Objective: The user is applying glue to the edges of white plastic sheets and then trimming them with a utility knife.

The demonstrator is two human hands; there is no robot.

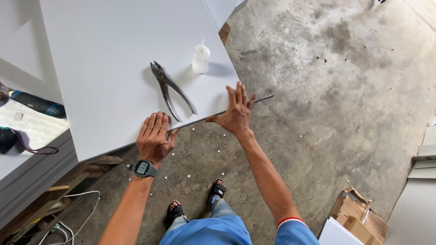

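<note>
Your left hand (153,136) and right hand (236,111) press flat, fingers spread, gripping nothing, on the thin edge strip (218,114) along the white panel (113,59)'s near edge; it looks thin and bendy, so support it close together; pliers (169,88) and glue bottle (200,56) lie on that panel

A workshop; bare stained concrete floor (345,90), white panel (118,59) on timber supports, pliers (169,88), glue bottle (200,57), cardboard scraps (359,218).
</note>
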